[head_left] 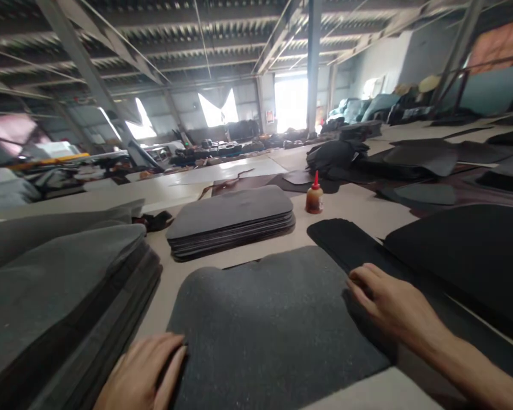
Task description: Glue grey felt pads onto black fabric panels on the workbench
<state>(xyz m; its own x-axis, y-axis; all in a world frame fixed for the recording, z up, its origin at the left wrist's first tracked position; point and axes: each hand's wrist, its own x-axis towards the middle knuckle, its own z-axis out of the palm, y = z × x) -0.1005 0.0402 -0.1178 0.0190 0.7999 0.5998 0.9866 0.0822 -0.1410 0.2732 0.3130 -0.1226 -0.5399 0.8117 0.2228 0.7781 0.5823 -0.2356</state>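
Note:
Right in front of me is a dark grey, leather-like sheet with rounded corners, bulging slightly near its far edge. My left hand grips its left edge between thumb and fingers. On the opposite side, my right hand pinches the right edge, its fingers curled. Just beyond the sheet lies a neat stack of grey cut pieces. A small amber bottle with a red pointed tip stands upright to the right of that stack.
At my left rises a tall pile of grey pieces. A long black strip and large black pieces lie to the right. Farther back, a dark bundle rests on the pale table. Posts and bright windows stand beyond.

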